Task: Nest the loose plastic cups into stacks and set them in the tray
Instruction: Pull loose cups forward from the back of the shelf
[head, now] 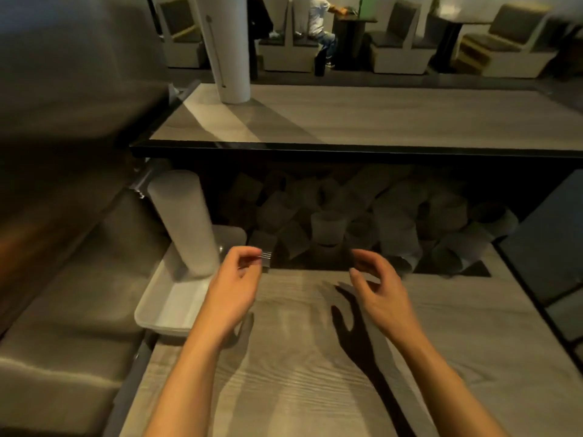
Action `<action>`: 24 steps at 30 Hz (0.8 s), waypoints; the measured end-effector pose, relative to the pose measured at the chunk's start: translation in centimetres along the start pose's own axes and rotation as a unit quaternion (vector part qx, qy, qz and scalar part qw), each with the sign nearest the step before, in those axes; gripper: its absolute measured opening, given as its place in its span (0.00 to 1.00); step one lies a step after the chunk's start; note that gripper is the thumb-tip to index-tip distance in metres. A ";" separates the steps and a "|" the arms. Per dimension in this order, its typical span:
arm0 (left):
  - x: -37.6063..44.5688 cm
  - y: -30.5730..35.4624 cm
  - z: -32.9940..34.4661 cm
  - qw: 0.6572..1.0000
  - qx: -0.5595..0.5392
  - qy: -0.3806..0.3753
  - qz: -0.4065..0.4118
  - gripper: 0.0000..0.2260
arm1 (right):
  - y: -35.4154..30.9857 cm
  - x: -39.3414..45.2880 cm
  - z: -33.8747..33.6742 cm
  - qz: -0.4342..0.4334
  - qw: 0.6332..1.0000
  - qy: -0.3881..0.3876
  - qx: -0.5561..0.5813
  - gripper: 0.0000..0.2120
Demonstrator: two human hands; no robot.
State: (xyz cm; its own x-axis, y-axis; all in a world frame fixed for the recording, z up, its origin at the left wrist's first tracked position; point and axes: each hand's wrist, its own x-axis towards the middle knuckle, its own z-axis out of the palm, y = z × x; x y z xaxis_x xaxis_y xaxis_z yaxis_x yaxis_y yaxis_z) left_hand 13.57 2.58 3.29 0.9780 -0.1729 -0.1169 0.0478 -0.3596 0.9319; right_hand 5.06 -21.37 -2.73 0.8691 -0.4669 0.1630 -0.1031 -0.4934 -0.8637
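A tall stack of nested frosted cups (186, 222) stands tilted in the white tray (164, 313) at the table's left edge. Several loose translucent cups (328, 225) lie heaped in the dark recess beyond the table's far edge. My left hand (235, 282) is beside the tray, its thumb and fingertips pinching the ribbed rim of one cup (263, 244) at the near left of the heap. Above the table edge, in front of the heap, my right hand (377, 287) hovers with loosely curled fingers that hold nothing.
A wood-grain table (284, 373) lies under my arms. A second table (378, 118) with a white pillar (227, 48) stands beyond the heap. A padded bench (63, 310) runs along the left. A seated person (321, 23) is far back. A dark panel (549, 247) borders the right.
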 end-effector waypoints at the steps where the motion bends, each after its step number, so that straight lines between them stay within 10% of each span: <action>1: 0.4 0.3 1.0 1.000 -0.006 -0.009 0.018 0.10 | 1.1 -0.4 -1.8 0.014 1.000 0.024 -0.007 0.15; 9: 1.7 6.0 15.1 0.988 0.024 -0.101 0.111 0.10 | 9.9 -0.1 -19.5 0.142 0.960 0.239 -0.019 0.16; 24: 16.4 16.3 35.6 0.853 0.390 -0.225 0.263 0.18 | 17.2 14.8 -24.9 0.211 0.967 0.139 0.035 0.19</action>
State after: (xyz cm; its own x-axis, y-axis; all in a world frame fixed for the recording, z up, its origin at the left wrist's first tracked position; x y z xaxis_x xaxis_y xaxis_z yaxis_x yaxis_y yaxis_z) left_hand 23.21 -38.74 4.34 0.6378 -0.7693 -0.0368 -0.6943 -0.5950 0.4048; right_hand 4.09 -55.08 -3.30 0.5926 -0.7997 -0.0966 -0.3786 -0.1706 -0.9097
